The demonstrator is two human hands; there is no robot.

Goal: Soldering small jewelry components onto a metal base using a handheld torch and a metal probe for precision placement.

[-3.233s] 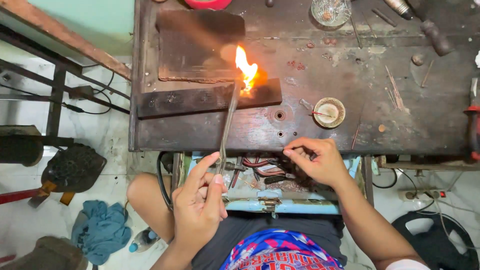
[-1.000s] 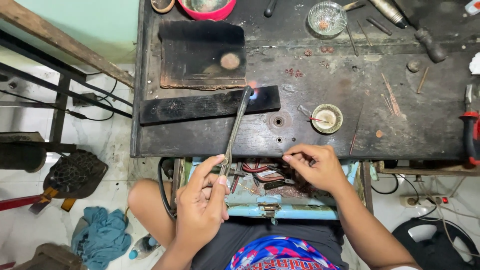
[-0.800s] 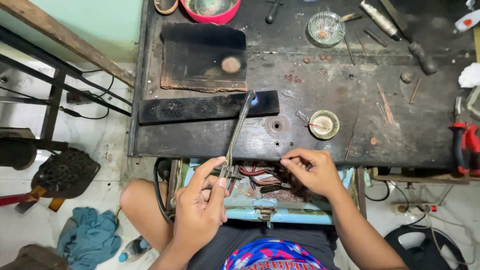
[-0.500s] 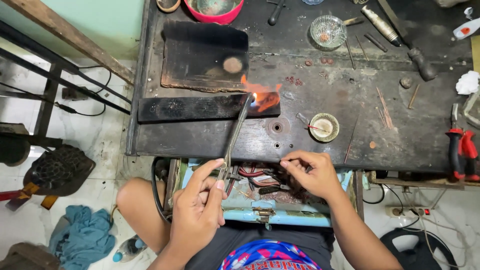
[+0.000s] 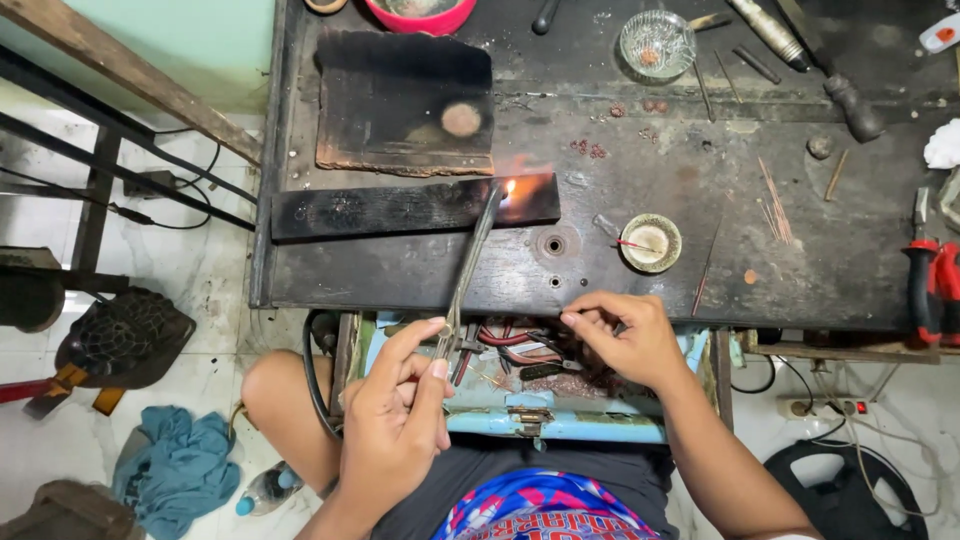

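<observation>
My left hand [image 5: 398, 420] grips the handle of a long thin metal torch [image 5: 470, 262]. Its tip reaches up over a charred black wooden block [image 5: 400, 208] on the workbench, where a small orange flame [image 5: 508, 187] burns at the block's right part. My right hand [image 5: 625, 336] rests at the bench's front edge with thumb and forefinger pinched together; what they pinch is too small to see. A small round dish [image 5: 651, 243] sits just above that hand.
A larger charred board [image 5: 405, 100] lies behind the block. A glass dish [image 5: 656, 43], thin metal rods [image 5: 772, 205] and hand tools lie on the dark bench [image 5: 620, 290]. Red-handled pliers [image 5: 925, 280] lie at right. An open drawer [image 5: 520, 385] holds pliers below.
The big flame of three seconds ago went out, flared again half a second ago, and is now small. The view drifted slightly. Both hands hold nearly the same places.
</observation>
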